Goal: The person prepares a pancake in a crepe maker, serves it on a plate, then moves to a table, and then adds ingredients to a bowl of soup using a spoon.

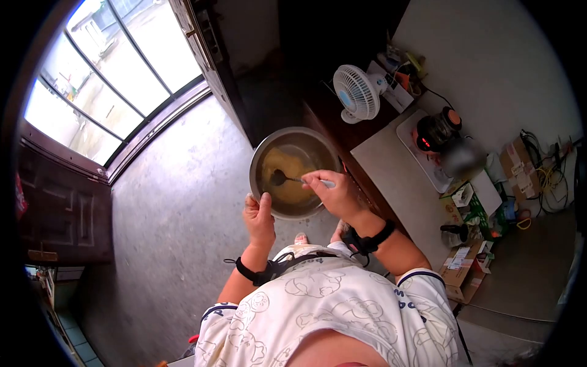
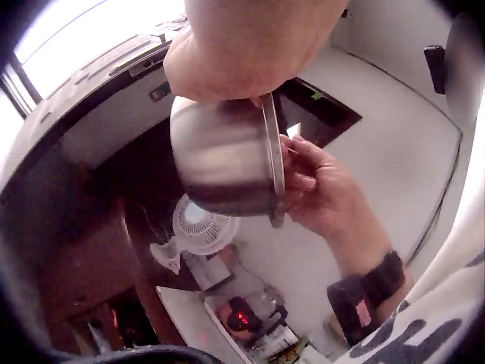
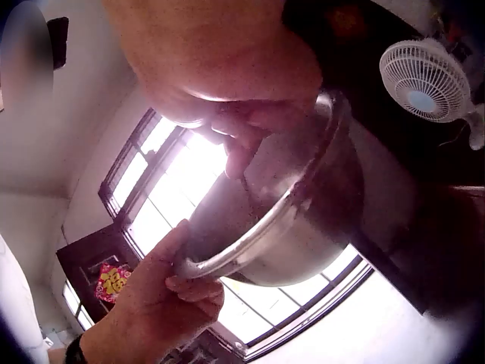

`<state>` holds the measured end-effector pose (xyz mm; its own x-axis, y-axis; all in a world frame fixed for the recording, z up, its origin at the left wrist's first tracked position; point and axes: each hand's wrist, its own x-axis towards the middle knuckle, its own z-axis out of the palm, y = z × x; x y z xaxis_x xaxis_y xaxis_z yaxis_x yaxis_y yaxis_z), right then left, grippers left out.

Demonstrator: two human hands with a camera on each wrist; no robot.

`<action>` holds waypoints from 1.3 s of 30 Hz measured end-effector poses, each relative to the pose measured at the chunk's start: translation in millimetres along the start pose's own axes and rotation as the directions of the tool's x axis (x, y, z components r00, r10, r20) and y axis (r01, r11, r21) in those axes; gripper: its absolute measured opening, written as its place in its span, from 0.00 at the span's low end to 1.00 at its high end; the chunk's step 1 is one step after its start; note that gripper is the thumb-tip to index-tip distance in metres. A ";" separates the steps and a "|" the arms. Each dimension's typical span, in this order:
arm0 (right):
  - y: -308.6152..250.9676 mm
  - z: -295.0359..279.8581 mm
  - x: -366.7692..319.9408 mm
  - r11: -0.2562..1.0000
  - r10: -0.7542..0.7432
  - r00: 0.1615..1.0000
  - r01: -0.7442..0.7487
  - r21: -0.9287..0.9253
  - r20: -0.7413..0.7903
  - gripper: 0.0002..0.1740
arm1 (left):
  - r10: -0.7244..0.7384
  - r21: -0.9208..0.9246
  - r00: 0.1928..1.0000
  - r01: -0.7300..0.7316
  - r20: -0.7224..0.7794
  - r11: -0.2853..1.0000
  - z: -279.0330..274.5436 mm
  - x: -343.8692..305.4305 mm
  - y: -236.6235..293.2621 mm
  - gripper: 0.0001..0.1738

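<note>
A round steel bowl (image 1: 318, 148) with yellowish stuff inside is held up in front of the body. My left hand (image 1: 259, 221) grips its near left rim, thumb on top; the right wrist view shows that hand (image 3: 163, 303) with its fingers under the rim. My right hand (image 1: 333, 194) pinches the light handle of a spoon whose dark bowl (image 1: 279, 177) lies at the yellowish contents. In the left wrist view the right hand (image 2: 326, 193) is beside the steel bowl's (image 2: 220, 155) rim.
A white fan (image 1: 357, 93) stands on the dark furniture at the right. Beyond it are a tray (image 1: 408, 131), an appliance with red lit digits (image 1: 431, 133), cardboard boxes (image 1: 463, 269) and cables. A barred window and dark door (image 1: 67, 202) are at the left.
</note>
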<state>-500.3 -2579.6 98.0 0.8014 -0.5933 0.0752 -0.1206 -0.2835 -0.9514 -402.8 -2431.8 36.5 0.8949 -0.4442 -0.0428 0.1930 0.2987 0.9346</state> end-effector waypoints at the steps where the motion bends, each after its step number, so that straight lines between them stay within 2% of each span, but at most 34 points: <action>1: 8.4 0.3 -3.4 1.000 0.010 0.999 -0.010 0.013 0.038 0.12 | -0.002 -0.004 1.000 0.002 -0.023 1.000 -0.1 -0.2 1.0 0.07; 4: 18.4 -13.0 -12.6 0.999 0.039 0.993 -0.041 0.017 0.109 0.11 | 0.024 -0.034 0.999 -0.025 -0.048 0.999 -8.6 2.4 -0.2 0.07; 8: 23.3 -28.5 -8.9 0.994 0.102 0.994 -0.100 -0.052 0.044 0.12 | 0.003 -0.034 1.000 -0.004 -0.029 0.999 -14.6 0.6 0.0 0.06; 11: 5.5 -23.1 -6.4 0.997 0.051 0.999 -0.050 -0.056 0.003 0.12 | 0.003 -0.034 0.998 -0.005 -0.057 0.999 -9.2 1.5 -4.2 0.07; 13: -4.1 -7.9 -5.3 0.999 -0.025 1.000 0.026 0.037 -0.009 0.10 | 0.003 -0.030 1.000 -0.004 -0.019 1.000 -5.4 -0.3 -5.3 0.06; 16: 12.8 2.8 -2.0 0.998 -0.062 0.998 0.063 0.023 -0.020 0.10 | 0.019 -0.031 1.000 -0.019 0.004 0.999 -1.7 -0.1 -3.7 0.06; 17: 17.3 0.6 -4.9 0.993 -0.032 0.999 0.034 0.110 -0.022 0.11 | 0.025 -0.039 1.000 -0.025 -0.012 0.999 -1.8 0.1 -3.4 0.06; 18: 18.6 -5.4 -6.8 0.993 -0.035 0.999 0.036 0.109 -0.016 0.11 | 0.027 -0.042 0.999 -0.028 -0.018 0.999 -3.3 1.1 -4.1 0.06; 20: 21.7 -20.1 -12.3 0.992 0.121 0.992 -0.122 0.046 0.028 0.11 | 0.061 -0.078 0.997 -0.065 -0.054 0.995 -8.4 1.7 -6.4 0.07; 25: 15.6 -24.1 -7.1 0.995 0.097 0.995 -0.096 -0.021 0.028 0.10 | 0.022 -0.024 0.999 -0.023 -0.045 0.999 -6.0 2.2 -2.1 0.07; 27: 2.2 -13.8 0.7 0.995 -0.025 1.000 0.025 0.102 -0.002 0.11 | 0.012 -0.008 0.999 -0.012 -0.030 1.000 -2.5 1.3 -4.9 0.07; 30: -7.0 -7.8 9.9 0.998 -0.017 1.000 0.016 0.060 0.021 0.12 | 0.006 -0.038 1.000 -0.005 0.026 0.999 0.4 1.8 -7.6 0.07; 32: 3.0 -11.4 7.6 0.998 -0.024 0.999 0.023 0.051 0.026 0.12 | 0.015 -0.015 0.999 -0.015 -0.030 1.000 3.1 -0.9 -1.0 0.07; 34: 9.4 -21.6 0.5 0.999 0.042 0.997 -0.043 0.006 0.057 0.10 | 0.024 -0.050 0.998 -0.027 -0.059 0.998 -4.1 1.0 -6.2 0.07; 36: 27.6 -28.9 -0.7 0.994 0.076 0.996 -0.079 0.072 0.048 0.11 | 0.030 -0.084 0.996 -0.037 -0.088 0.996 -10.8 0.6 -6.8 0.08; 38: 30.6 -36.4 -1.5 0.986 0.148 0.989 -0.147 -0.073 0.013 0.11 | 0.027 -0.034 0.998 -0.029 -0.064 0.999 -13.8 -0.2 -2.7 0.07; 39: 25.4 -35.9 -0.2 0.987 0.138 0.990 -0.136 -0.090 0.015 0.11 | 0.027 -0.035 0.998 -0.029 -0.065 0.999 -13.7 -0.5 -2.7 0.07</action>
<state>-524.5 -2613.7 84.5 0.7860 -0.6151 -0.0616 -0.2811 -0.2669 -0.9218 -398.3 -2420.8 29.2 0.9240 -0.3803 -0.0405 0.1807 0.3407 0.9226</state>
